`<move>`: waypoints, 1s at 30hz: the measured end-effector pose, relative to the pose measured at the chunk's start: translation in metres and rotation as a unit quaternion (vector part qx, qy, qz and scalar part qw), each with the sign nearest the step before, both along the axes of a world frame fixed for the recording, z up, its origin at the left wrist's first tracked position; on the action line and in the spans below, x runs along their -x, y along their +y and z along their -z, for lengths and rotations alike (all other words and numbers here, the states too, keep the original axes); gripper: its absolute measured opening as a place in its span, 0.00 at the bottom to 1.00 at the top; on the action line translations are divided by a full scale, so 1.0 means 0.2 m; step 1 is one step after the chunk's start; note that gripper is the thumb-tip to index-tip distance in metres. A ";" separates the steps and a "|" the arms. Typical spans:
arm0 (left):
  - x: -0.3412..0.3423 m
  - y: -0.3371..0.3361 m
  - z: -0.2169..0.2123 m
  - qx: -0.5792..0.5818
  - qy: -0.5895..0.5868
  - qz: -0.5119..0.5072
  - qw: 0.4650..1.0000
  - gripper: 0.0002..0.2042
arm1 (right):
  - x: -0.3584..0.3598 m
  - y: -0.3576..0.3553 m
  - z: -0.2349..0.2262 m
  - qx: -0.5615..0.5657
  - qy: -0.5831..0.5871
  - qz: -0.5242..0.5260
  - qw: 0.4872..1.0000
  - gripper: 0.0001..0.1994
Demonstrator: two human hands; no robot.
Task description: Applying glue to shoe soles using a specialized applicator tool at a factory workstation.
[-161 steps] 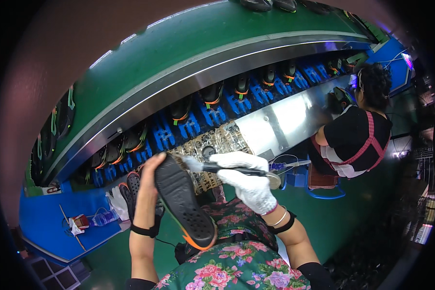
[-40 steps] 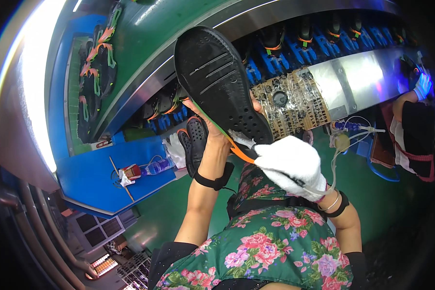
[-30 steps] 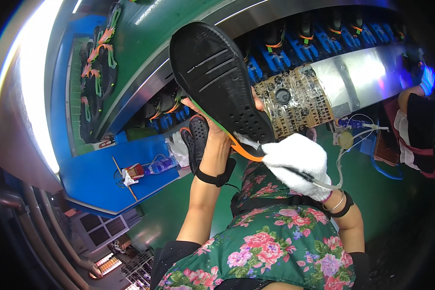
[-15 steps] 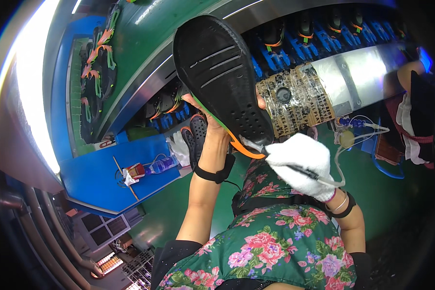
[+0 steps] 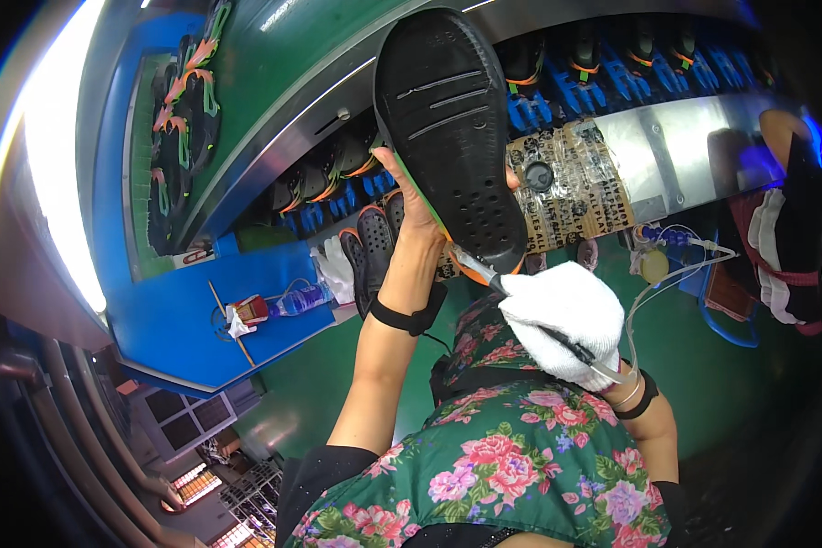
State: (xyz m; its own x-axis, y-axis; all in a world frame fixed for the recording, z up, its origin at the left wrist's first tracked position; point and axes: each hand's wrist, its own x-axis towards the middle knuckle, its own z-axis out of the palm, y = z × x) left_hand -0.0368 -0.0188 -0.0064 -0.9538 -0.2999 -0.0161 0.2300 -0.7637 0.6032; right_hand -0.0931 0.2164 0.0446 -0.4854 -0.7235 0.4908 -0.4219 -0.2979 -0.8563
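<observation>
- The left hand (image 5: 415, 215), bare, was curled around the sole (image 5: 447, 137), gripping it by both long sides, thumb and fingers showing at opposite edges
- The sole stood out ahead of the left hand, dark inner face up, its grooved end farthest off and its holed end close by the right hand
- The right hand (image 5: 566, 315), in a white glove, was closed around the brush (image 5: 480, 271), its fingers wrapped about the handle
- The brush's pale tip lay at the sole's orange rim, just right of the left hand; a hose (image 5: 634, 306) ran up beside the right wrist
- Beyond the right hand was taped cardboard (image 5: 571, 173) on a metal ledge (image 5: 690, 146), and past that, shoes in blue holders (image 5: 589, 91)
- Just left of the left hand were two holed soles (image 5: 372, 251) and a white cloth (image 5: 336, 269)
- Farther left, the blue tabletop (image 5: 169, 310) bore a bottle (image 5: 303, 300), a red tub (image 5: 251, 309) and a thin stick (image 5: 247, 351)
- Far right of the right hand showed a co-worker's arm (image 5: 784, 137)
</observation>
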 end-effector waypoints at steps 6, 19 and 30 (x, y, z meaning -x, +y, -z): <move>-0.01 0.01 0.00 0.015 -0.044 -0.003 0.999 0.67 | 0.00 0.02 0.01 -0.009 -0.071 -0.010 0.997 0.11; -0.05 0.00 0.00 -0.026 -0.098 -0.019 0.995 0.67 | 0.01 0.02 0.11 -0.028 -0.201 -0.045 0.978 0.08; -0.11 -0.11 0.07 0.051 -0.086 -0.001 0.995 0.67 | 0.03 0.00 0.09 0.010 -0.048 -0.098 0.994 0.12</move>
State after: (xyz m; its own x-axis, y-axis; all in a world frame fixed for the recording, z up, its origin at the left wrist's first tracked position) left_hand -0.0149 -0.0404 -0.0204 -0.9389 -0.3104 -0.1484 0.1181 -0.6957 0.7086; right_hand -0.0984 0.2160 0.0257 -0.3813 -0.7995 0.4642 -0.2718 -0.3829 -0.8829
